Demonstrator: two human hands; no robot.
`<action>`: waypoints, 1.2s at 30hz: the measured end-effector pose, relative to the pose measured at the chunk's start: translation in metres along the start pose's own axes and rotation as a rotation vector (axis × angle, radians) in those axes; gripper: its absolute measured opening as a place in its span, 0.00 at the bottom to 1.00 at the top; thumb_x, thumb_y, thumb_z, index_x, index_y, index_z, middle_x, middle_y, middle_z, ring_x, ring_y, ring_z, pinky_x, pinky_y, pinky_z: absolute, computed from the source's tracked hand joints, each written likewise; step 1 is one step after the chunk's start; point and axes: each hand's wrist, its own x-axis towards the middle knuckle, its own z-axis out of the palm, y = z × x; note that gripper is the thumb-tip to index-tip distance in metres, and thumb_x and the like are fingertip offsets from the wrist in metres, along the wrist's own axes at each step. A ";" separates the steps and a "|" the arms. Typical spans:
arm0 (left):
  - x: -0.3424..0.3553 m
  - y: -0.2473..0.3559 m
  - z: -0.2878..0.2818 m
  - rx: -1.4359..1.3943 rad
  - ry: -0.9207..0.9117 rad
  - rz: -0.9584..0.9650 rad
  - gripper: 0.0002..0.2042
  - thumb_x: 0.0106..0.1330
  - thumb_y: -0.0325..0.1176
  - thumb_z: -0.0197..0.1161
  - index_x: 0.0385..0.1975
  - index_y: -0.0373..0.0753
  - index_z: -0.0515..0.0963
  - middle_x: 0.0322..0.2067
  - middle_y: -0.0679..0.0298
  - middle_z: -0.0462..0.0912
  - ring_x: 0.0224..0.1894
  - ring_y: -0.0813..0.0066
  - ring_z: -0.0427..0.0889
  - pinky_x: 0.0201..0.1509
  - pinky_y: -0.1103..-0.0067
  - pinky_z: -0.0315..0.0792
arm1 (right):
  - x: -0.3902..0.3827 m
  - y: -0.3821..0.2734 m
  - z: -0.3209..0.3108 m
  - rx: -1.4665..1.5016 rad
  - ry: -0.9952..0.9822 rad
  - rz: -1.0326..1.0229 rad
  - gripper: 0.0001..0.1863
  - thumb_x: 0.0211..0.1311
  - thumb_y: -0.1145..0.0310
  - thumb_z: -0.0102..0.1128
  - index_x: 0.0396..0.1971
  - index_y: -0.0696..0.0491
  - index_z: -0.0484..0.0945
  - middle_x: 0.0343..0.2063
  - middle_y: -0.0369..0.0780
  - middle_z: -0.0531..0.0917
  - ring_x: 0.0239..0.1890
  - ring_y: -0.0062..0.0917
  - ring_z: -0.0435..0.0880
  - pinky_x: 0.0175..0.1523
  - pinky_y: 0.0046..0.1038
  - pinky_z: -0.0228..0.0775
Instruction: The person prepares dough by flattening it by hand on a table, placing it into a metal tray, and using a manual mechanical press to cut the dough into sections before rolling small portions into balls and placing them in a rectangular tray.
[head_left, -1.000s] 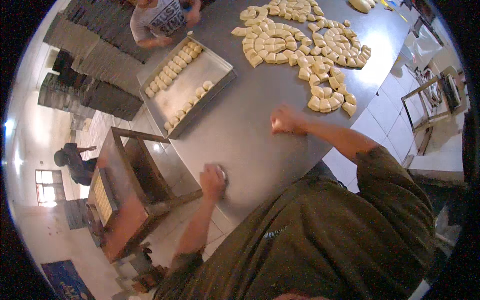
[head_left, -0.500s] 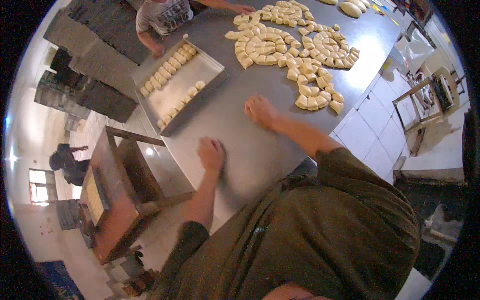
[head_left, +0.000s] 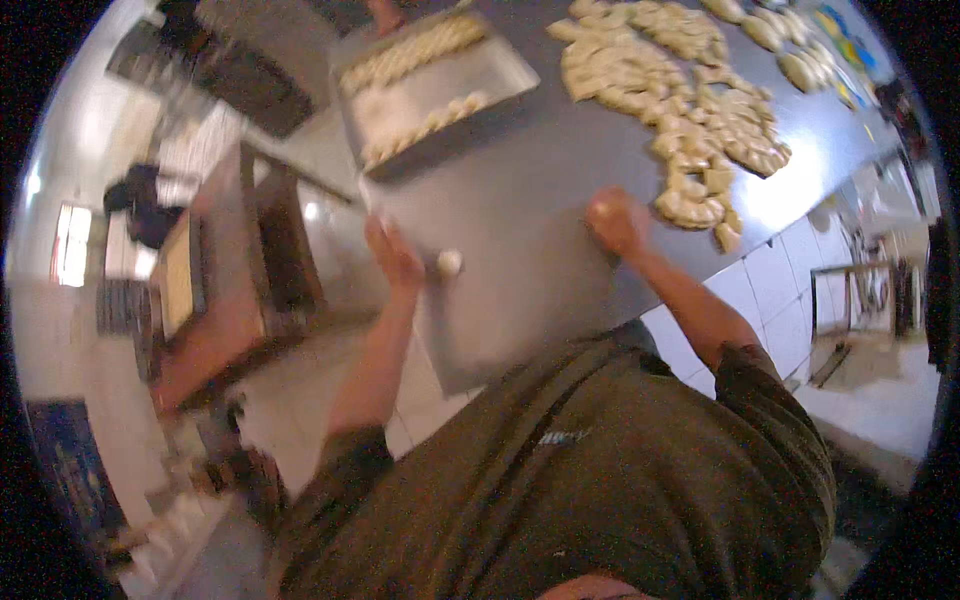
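Observation:
On the metal table (head_left: pixel 520 160), a small pale dough ball (head_left: pixel 450 263) lies just right of my left hand (head_left: pixel 397 258). That hand is open, its fingers stretched out near the table's left edge, and motion blurs it. My right hand (head_left: pixel 618 225) is curled closed over the table, left of the nearest cut dough; what it holds, if anything, is hidden. Many cut dough pieces (head_left: pixel 620 70) spread across the far right of the table. Beyond my left hand stands a metal tray (head_left: pixel 420 100) with a long row of shaped dough (head_left: pixel 415 50) and a shorter row (head_left: pixel 425 128).
Larger dough lumps (head_left: pixel 800 70) lie at the far right. Another person's hand (head_left: pixel 385 15) is by the tray's far side. To the left stands a brown wooden table (head_left: pixel 225 290) bearing a filled tray (head_left: pixel 180 275), with a person (head_left: pixel 145 205) behind it. A wooden frame (head_left: pixel 850 300) stands at right.
The view has shifted, so tray and dough sit higher and farther right. My left hand has opened from a closed shape, and a dough ball now shows beside it. My right hand remains closed.

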 end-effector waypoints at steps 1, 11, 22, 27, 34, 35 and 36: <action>0.025 0.002 0.003 -0.009 -0.011 -0.119 0.25 0.78 0.44 0.48 0.63 0.28 0.71 0.61 0.39 0.72 0.64 0.39 0.68 0.73 0.56 0.59 | 0.014 0.005 0.013 0.051 -0.086 0.101 0.18 0.60 0.57 0.69 0.44 0.54 0.84 0.44 0.44 0.86 0.48 0.39 0.85 0.49 0.44 0.79; 0.024 -0.005 0.014 0.762 -0.196 -0.442 0.37 0.71 0.50 0.53 0.74 0.32 0.59 0.66 0.34 0.66 0.68 0.40 0.66 0.71 0.56 0.64 | 0.150 -0.163 0.087 0.571 -0.441 0.203 0.16 0.54 0.62 0.73 0.42 0.51 0.84 0.34 0.42 0.86 0.40 0.39 0.85 0.46 0.37 0.78; 0.040 0.029 0.016 0.745 -0.232 -0.495 0.40 0.69 0.52 0.54 0.75 0.33 0.55 0.69 0.34 0.60 0.71 0.39 0.63 0.71 0.54 0.63 | 0.354 -0.064 0.071 -0.130 -0.556 0.377 0.32 0.62 0.48 0.64 0.57 0.59 0.79 0.52 0.57 0.84 0.59 0.44 0.82 0.59 0.44 0.76; 0.040 0.017 0.020 0.806 -0.351 -0.585 0.40 0.69 0.56 0.55 0.75 0.36 0.57 0.69 0.33 0.61 0.69 0.37 0.67 0.71 0.49 0.63 | 0.171 -0.078 0.092 -0.283 -0.009 -0.244 0.27 0.74 0.52 0.53 0.63 0.55 0.73 0.59 0.50 0.80 0.61 0.42 0.80 0.65 0.43 0.72; -0.011 0.006 -0.026 0.778 -0.412 0.174 0.36 0.73 0.56 0.51 0.76 0.43 0.59 0.75 0.45 0.58 0.70 0.35 0.65 0.73 0.51 0.61 | -0.036 -0.005 -0.026 -0.013 -0.321 -0.075 0.17 0.62 0.61 0.66 0.50 0.48 0.81 0.55 0.42 0.81 0.59 0.41 0.79 0.62 0.45 0.71; -0.015 0.031 -0.032 0.757 -0.475 0.117 0.34 0.74 0.54 0.51 0.76 0.44 0.60 0.75 0.47 0.58 0.70 0.35 0.66 0.73 0.52 0.61 | -0.048 -0.014 -0.061 -0.232 -0.120 0.042 0.16 0.61 0.61 0.66 0.48 0.48 0.80 0.55 0.41 0.81 0.58 0.41 0.79 0.63 0.46 0.69; -0.014 0.049 -0.033 0.729 -0.515 0.053 0.33 0.74 0.53 0.51 0.75 0.44 0.61 0.75 0.50 0.59 0.69 0.35 0.66 0.73 0.52 0.62 | -0.045 -0.023 -0.105 -0.466 0.086 0.142 0.16 0.60 0.61 0.67 0.47 0.48 0.80 0.54 0.40 0.82 0.56 0.41 0.80 0.63 0.46 0.67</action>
